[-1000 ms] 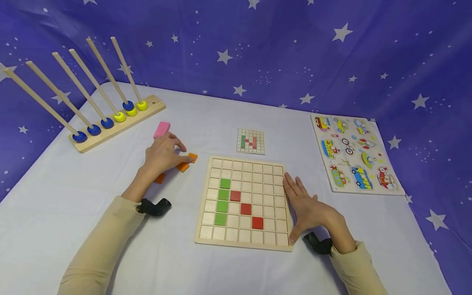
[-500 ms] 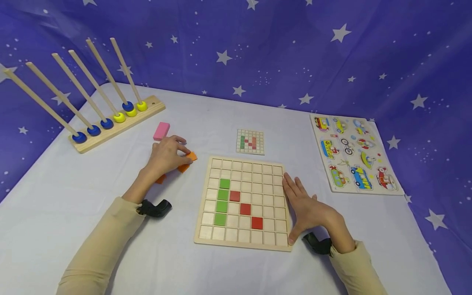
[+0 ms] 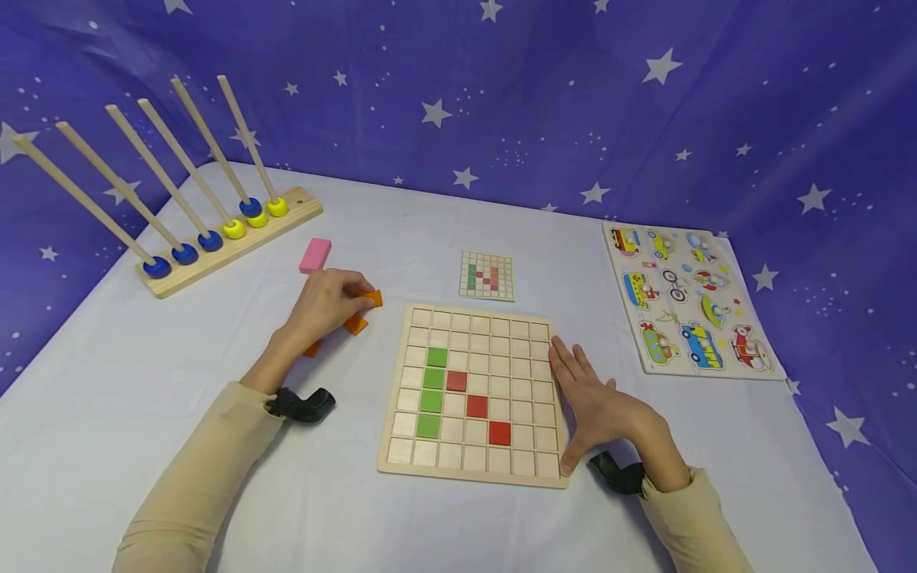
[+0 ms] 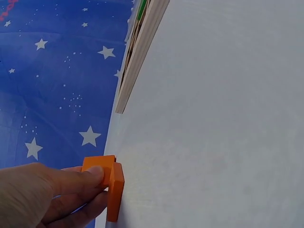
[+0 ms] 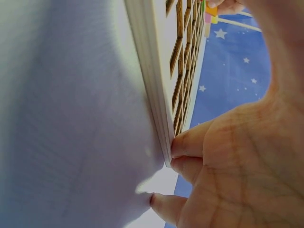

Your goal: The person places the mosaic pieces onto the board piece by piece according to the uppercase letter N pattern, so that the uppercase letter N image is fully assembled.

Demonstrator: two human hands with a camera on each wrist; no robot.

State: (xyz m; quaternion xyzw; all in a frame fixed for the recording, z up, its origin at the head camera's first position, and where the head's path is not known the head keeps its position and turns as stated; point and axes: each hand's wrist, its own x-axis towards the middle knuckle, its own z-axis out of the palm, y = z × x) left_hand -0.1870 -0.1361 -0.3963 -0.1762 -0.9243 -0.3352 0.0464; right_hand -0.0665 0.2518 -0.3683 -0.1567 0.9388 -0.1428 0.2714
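Observation:
My left hand point(image 3: 325, 302) pinches an orange square tile point(image 4: 107, 161) between thumb and fingers, left of the wooden grid board point(image 3: 462, 478). Another orange tile point(image 3: 355, 325) lies just below the fingertips, and a third orange piece point(image 3: 313, 348) shows partly behind the wrist. On the board, green tiles point(image 3: 432, 400) stand in a column, with red tiles point(image 3: 477, 407) stepping down diagonally to their right. Along the board's right edge rests my right hand point(image 3: 598, 406), fingers straight and thumb spread, the fingertips at the rim in the right wrist view.
A small pattern card point(image 3: 487, 275) lies behind the board. Beyond the left hand is a pink block point(image 3: 315, 255). At the back left stands a wooden peg rack point(image 3: 236, 245) with blue and yellow beads. A vehicle picture puzzle point(image 3: 688, 298) lies at the right.
The left hand's fingers have moved slightly right and closed on the farther orange tile, baring the one below it. The right hand and board have stayed put.

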